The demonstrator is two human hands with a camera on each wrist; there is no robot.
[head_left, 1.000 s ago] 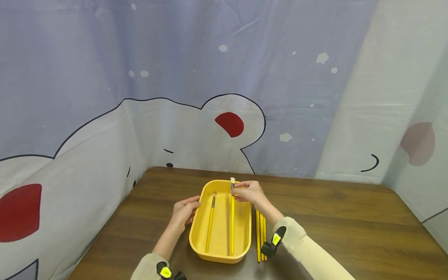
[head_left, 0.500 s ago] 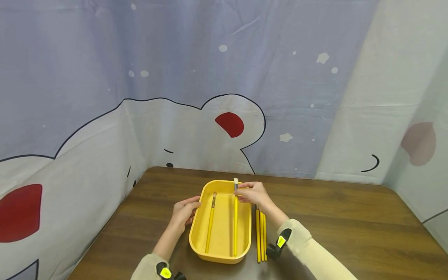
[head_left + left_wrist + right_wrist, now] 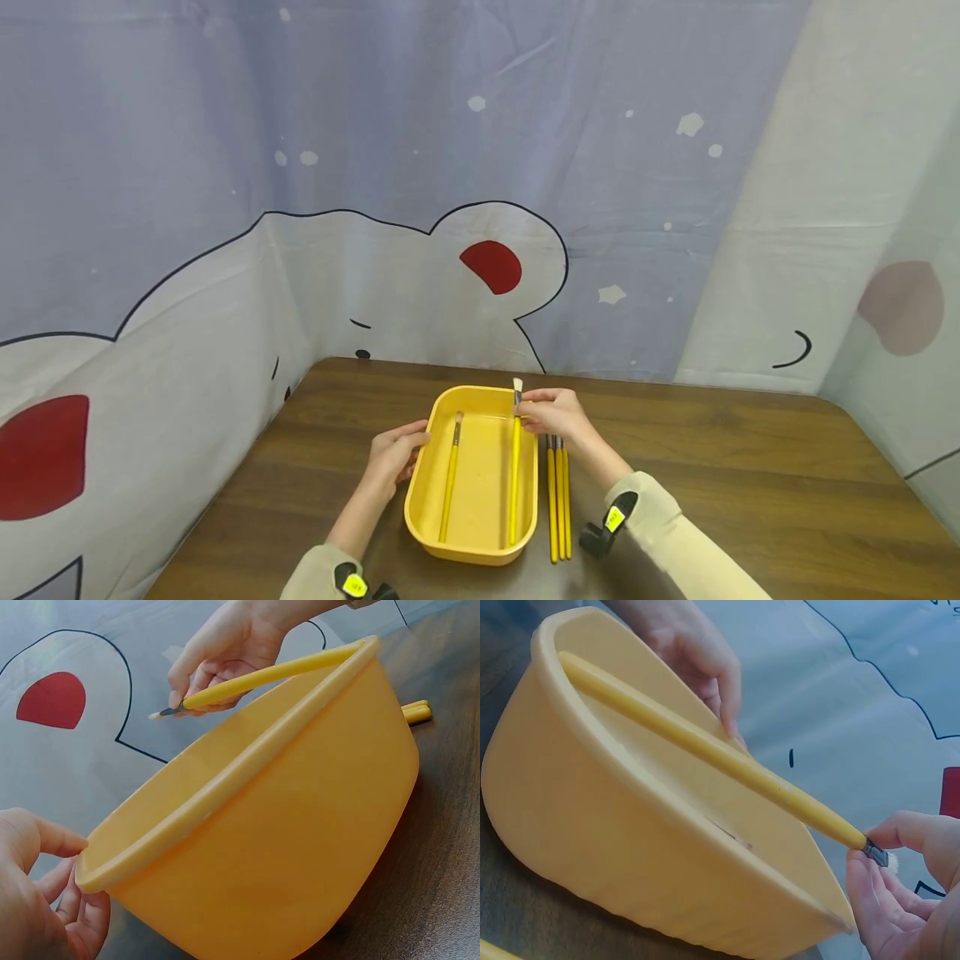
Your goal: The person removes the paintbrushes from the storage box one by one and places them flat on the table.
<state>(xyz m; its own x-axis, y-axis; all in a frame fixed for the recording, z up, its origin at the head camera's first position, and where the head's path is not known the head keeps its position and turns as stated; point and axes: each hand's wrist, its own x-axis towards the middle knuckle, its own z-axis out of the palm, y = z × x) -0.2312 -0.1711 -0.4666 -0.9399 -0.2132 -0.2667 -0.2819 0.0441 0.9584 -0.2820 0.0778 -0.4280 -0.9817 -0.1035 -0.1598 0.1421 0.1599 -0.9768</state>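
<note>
A yellow plastic tray (image 3: 472,557) with deep walls stands on the table. My left hand (image 3: 393,454) pinches its left rim, thumb on top and fingers curled beneath. My right hand (image 3: 558,414) pinches a yellow-handled paintbrush (image 3: 515,475) by its metal ferrule, pale bristles pointing away. The brush slants over the tray's right side; in the right wrist view its handle end (image 3: 574,667) is at the near rim. Another paintbrush (image 3: 450,483) with brownish bristles lies inside the tray on the left.
Several yellow-handled paintbrushes (image 3: 558,508) lie side by side just right of the tray on the brown wooden table (image 3: 750,483). A curtain with cartoon drawings (image 3: 405,292) hangs behind the table's back edge.
My right hand has moved a little to the right with the paintbrush, from the tray's middle toward its right wall. The left hand and the tray have stayed put.
</note>
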